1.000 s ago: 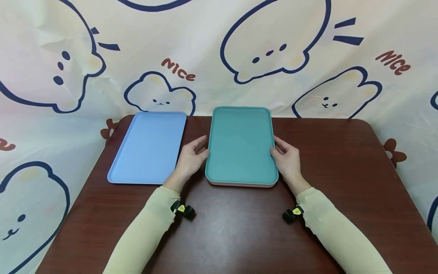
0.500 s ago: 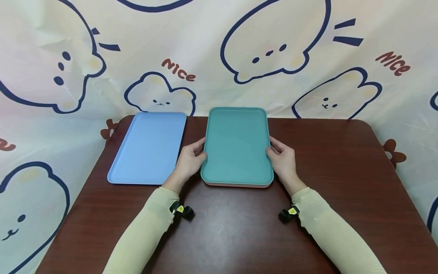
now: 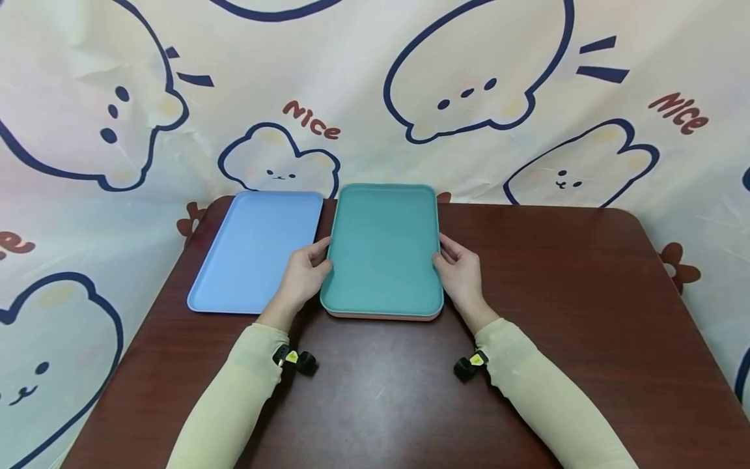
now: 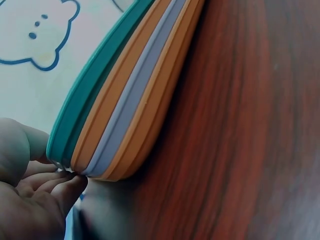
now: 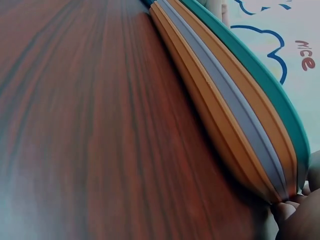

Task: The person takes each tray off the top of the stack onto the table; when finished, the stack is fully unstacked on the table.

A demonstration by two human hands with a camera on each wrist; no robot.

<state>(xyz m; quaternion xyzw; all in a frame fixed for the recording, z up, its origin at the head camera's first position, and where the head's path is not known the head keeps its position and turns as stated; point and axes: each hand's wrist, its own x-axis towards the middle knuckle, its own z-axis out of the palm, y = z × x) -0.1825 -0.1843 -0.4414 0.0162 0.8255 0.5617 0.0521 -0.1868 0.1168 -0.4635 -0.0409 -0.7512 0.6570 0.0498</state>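
The left hand (image 3: 301,277) and right hand (image 3: 463,277) pinch opposite long sides of the tray stack (image 3: 383,251) near the worktop's (image 3: 562,293) far edge, probably to keep its layers aligned; the blue tray (image 3: 252,251) lies beside it, by the far-left corner.

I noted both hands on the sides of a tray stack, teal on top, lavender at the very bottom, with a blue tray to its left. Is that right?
Not quite: the bottom tray is orange; the left wrist view shows the lavender tray directly above it. The left hand, right hand, teal tray on top and blue tray are as you noted.
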